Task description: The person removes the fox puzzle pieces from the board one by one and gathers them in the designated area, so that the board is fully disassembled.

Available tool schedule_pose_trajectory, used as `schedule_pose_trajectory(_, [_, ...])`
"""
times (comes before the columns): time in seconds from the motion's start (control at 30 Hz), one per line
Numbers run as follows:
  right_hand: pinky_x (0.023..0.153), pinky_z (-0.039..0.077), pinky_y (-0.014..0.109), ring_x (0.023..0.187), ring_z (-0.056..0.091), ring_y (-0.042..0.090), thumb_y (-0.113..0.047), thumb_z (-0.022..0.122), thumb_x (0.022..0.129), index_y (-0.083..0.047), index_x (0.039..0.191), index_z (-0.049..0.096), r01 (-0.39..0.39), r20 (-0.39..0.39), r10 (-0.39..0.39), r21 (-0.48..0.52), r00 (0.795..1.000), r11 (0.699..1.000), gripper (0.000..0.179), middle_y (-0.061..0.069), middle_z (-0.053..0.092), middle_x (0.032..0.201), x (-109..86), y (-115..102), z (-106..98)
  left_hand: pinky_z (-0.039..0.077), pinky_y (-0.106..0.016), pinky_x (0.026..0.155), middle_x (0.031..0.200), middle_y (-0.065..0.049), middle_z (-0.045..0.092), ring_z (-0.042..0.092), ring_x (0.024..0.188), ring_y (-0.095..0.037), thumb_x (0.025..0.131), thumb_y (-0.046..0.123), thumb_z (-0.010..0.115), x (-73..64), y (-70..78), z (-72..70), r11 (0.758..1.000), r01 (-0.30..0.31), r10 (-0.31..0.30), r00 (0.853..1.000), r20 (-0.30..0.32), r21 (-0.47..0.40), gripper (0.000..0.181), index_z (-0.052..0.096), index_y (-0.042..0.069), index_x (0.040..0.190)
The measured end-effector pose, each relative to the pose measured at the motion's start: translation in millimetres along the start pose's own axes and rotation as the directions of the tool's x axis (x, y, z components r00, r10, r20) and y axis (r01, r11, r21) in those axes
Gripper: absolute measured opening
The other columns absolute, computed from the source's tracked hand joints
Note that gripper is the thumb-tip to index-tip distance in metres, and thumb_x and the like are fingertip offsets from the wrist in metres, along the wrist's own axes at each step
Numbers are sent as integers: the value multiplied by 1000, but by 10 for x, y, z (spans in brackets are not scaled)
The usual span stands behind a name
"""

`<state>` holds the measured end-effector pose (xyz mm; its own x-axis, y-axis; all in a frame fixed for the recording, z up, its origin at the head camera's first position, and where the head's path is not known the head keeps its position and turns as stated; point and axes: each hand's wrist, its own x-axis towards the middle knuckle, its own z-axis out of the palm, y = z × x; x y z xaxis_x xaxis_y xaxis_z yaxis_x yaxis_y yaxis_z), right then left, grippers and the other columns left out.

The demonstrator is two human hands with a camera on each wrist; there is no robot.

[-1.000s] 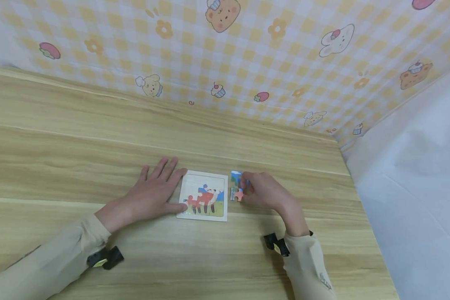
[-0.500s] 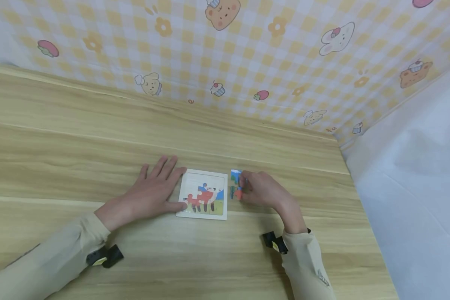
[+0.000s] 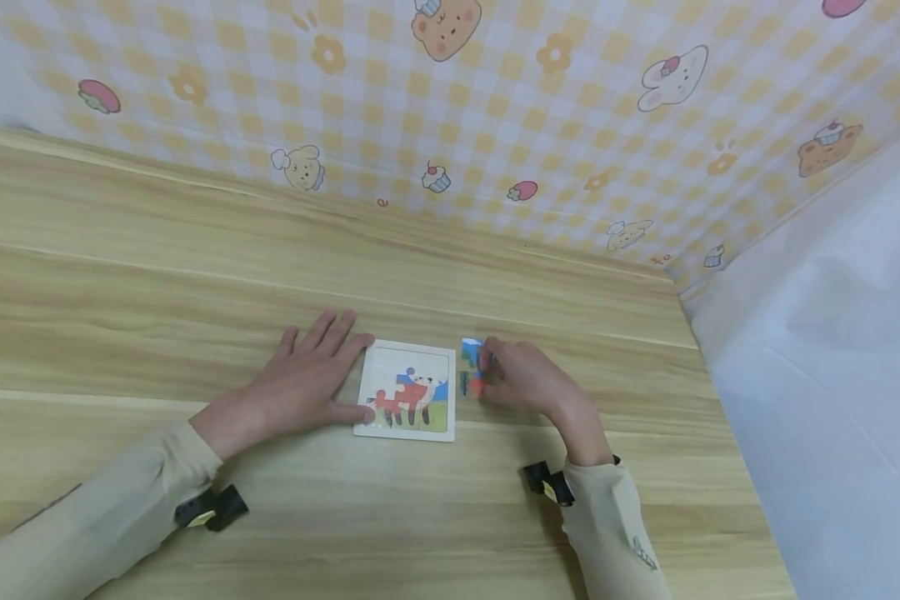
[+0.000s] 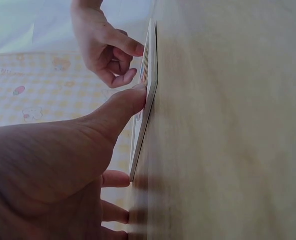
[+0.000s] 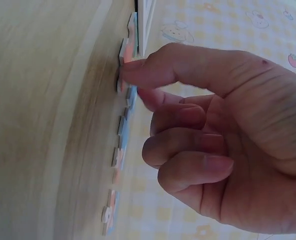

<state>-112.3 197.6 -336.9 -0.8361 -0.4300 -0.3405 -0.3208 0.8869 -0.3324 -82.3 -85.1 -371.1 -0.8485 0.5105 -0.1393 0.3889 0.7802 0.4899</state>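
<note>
A square jigsaw puzzle board (image 3: 405,358) with a pale border lies flat on the table, partly filled with a red-and-white animal picture. My left hand (image 3: 292,387) rests at its left side, fingers spread, thumb on the lower left border and index fingertip at the upper left corner. Right of the board lie loose puzzle pieces, among them a blue-and-green piece (image 3: 469,352). My right hand (image 3: 528,379) is bent over them; its thumb and index finger pinch an orange puzzle piece (image 5: 128,50) low at the tabletop. The other fingers are curled in.
Several more loose pieces (image 5: 110,210) lie in a row under the right hand, mostly hidden in the head view. The wood-grain table (image 3: 390,525) meets a checked, cartoon-printed wall covering (image 3: 375,100) at the back and a white sheet (image 3: 817,375) on the right.
The orange piece and the piece beside it have shifted slightly towards the back with the right hand's fingers. The left hand and the board stay in place.
</note>
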Motion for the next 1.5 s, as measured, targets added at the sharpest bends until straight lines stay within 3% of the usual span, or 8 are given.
schedule_pose_trajectory(0.13, [49,33,25,51,36,9,-21,71,81,-10,93,55,20,-27,-19,16,999,1000,23,-5,42,58,-16,-45,-13,5,-70,98,152,-23,9,2,137,-42,76,54,69,0,1,-2,1000,0,1,1000,4,-4,91,30,6,143])
schedule_pose_trajectory(0.37, [51,35,23,53,39,8,-11,66,80,-12,90,56,114,-88,-114,-3,990,993,15,-6,43,59,-17,-227,16,4,-70,99,152,-23,9,1,137,-42,76,53,69,-6,7,-2,1000,-1,1,1000,8,-12,91,30,5,143])
schedule_pose_trajectory(0.53, [55,42,23,60,48,9,-18,68,82,-12,103,58,162,-38,-162,-11,986,987,25,-5,55,72,39,-408,123,5,-70,98,151,-24,9,2,137,-43,76,52,69,-3,3,1,1000,-5,5,1000,1,-12,90,31,5,143])
schedule_pose_trajectory(0.67, [60,44,22,68,51,10,-25,70,83,-10,115,56,171,-14,-171,-18,985,985,39,-4,56,86,74,-517,226,5,-70,98,151,-24,9,2,137,-42,77,54,68,5,-4,13,1000,-10,10,1000,3,-8,90,31,5,143])
schedule_pose_trajectory(0.8, [63,44,21,72,51,11,-24,71,83,-8,119,54,175,-29,-175,-24,984,984,42,-3,56,94,81,-555,280,5,-71,98,152,-24,9,2,137,-42,77,54,68,15,-6,23,1000,-13,13,1000,3,-4,90,31,5,143])
schedule_pose_trajectory(1.07, [65,45,21,73,52,10,-22,72,83,-9,118,51,191,-19,-190,61,981,980,42,-3,57,89,116,-541,287,5,-71,97,152,-24,9,3,136,-44,76,51,70,7,-7,12,1000,-12,12,1000,-5,-26,89,32,4,141])
schedule_pose_trajectory(1.5, [64,46,21,74,52,13,-16,72,82,-9,117,48,165,-8,-165,108,986,980,43,-1,55,91,134,-553,302,1,-72,96,151,-25,7,0,136,-44,76,49,71,13,-27,34,996,-24,23,1000,-10,-84,87,33,4,139])
